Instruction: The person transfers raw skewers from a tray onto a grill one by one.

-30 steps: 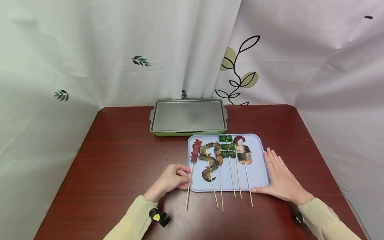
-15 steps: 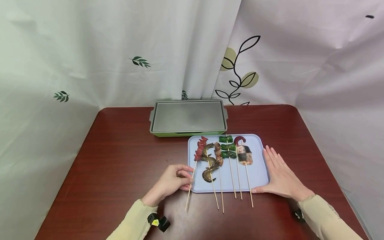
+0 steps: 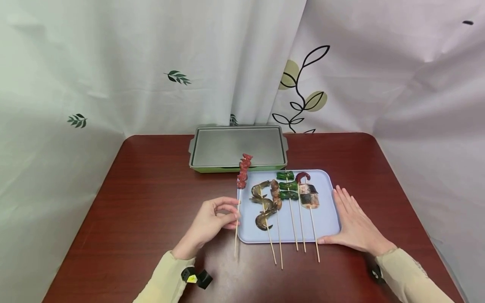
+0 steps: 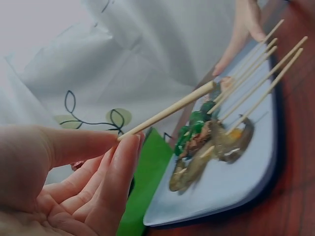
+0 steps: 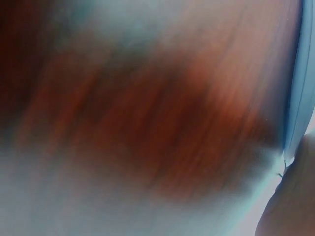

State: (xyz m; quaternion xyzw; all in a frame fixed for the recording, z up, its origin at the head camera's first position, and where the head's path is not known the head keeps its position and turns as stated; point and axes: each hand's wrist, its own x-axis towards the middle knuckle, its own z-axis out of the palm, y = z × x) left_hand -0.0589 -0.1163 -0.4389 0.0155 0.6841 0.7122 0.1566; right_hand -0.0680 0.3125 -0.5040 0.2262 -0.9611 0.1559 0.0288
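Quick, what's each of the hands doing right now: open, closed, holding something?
Left hand: closed, pinching the red skewer.
Right hand: open, at the corner of the pale blue tray.

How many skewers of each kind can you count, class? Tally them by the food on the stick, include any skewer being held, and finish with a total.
Red-chunk skewer, held in the left hand: 1
Shrimp skewer: 1
Brown-piece skewer: 1
Green-piece skewer: 1
Dark red curled-piece skewer: 1
Black-and-pink chunk skewer: 1
Total: 6
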